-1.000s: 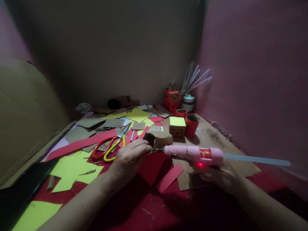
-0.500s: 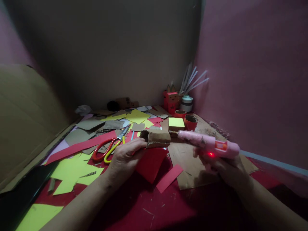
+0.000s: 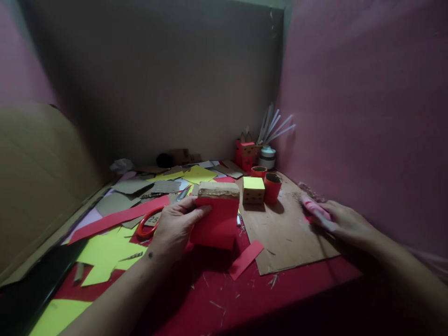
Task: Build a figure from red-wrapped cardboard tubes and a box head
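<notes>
My left hand [image 3: 178,226] grips a piece of cardboard [image 3: 219,190] with red paper [image 3: 215,221] hanging down its front. A glossy line, like glue, runs along the bare cardboard edge at the top. Over on the right, my right hand [image 3: 345,224] is closed round a pink glue gun [image 3: 317,208], low at the far right of a flat cardboard sheet [image 3: 280,238]. The gun is smeared by motion and partly hidden by the fingers. Behind my left hand lie scissors, whose red handle [image 3: 149,226] shows. Under the held piece rests a red paper strip [image 3: 247,259].
A small cardboard box with a yellow top [image 3: 254,190] stands beside two red tubes [image 3: 272,189]. Farther back are a red figure [image 3: 245,154], a lidded jar [image 3: 268,157] and white sticks [image 3: 278,128]. Yellow paper scraps [image 3: 105,252] cover the left side. A pink wall [image 3: 367,116] bounds the right.
My right hand has moved the glue gun away from the cardboard piece, right and down. My left hand has turned the piece so its red front faces me.
</notes>
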### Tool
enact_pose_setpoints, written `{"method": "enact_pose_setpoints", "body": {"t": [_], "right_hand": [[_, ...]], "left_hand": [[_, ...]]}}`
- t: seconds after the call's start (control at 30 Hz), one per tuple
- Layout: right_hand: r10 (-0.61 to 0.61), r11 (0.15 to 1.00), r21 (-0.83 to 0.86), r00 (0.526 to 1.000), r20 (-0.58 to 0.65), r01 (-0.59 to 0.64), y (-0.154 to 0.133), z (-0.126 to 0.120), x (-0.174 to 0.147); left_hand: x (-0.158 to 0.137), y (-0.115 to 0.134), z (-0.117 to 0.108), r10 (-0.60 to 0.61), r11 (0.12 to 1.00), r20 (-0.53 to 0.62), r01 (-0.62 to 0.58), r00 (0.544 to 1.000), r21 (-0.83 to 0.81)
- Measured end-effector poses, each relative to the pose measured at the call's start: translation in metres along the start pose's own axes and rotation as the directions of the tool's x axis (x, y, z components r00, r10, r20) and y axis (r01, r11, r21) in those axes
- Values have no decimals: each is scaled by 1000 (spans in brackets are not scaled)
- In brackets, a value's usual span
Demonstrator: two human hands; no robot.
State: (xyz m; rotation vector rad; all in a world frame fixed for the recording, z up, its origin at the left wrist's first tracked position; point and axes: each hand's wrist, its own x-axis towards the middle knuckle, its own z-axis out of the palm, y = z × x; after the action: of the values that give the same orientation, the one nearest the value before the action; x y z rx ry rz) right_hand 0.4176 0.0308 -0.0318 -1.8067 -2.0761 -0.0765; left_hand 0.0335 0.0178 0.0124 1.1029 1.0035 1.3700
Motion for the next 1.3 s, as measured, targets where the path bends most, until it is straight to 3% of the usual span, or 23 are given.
{"method": "enact_pose_setpoints", "body": {"t": [0.1,0.13,0.2,0.27,0.3,0.33,0.4,0.47,0.57,0.63,0.73,0.87,1.03,1.3], "right_hand": [[-69,995,77,986,155,57,-1,-10,3],[-68,995,86,988,137,57,-3,-14,3],[-50,997,57,999,-3,50,-14,-20,3],[-27,999,28,979,-203,33,-35,-25,1],[-8,994,103,965,-261,36,-49,-27,0],[-9,965,250,970,-245,72,-66,-28,0],[-64,794,603,997,-50,81,-102,-27,1],[-109,621,784,989,101,-12,-136,-22,5],[-191,395,893,932,308,-215,-172,-9,16],[-197,237,925,917,346,-298,-183,2,24],[-150,109,938,928,341,-328,-187,15,32],[-81,30,955,952,296,-295,-185,25,33],[-83,-52,951,950,301,-306,-190,28,28],[-68,-98,968,972,225,-230,-196,24,27]], "left_hand": [[1,0,-1,-1,1000,3,1,1000,-14],[2,0,-1,3,1000,3,-3,1000,-13],[2,1,-1,13,1000,6,-13,1000,-8],[2,2,-1,17,1000,4,-17,1000,2],[2,2,-1,17,1000,1,-17,1000,8],[2,1,-1,15,1000,1,-15,1000,13],[2,0,-1,16,1000,-2,-16,1000,25],[2,-1,-1,24,999,1,-24,1000,25],[3,-2,-1,25,1000,21,-26,999,12],[3,-2,-2,17,1000,26,-17,1000,6],[4,-3,-2,16,1000,23,-16,1000,15],[5,-5,-1,-27,999,27,26,999,46],[1,-6,1,-39,996,26,37,999,79],[1,-7,2,-52,996,48,48,997,78]]}}
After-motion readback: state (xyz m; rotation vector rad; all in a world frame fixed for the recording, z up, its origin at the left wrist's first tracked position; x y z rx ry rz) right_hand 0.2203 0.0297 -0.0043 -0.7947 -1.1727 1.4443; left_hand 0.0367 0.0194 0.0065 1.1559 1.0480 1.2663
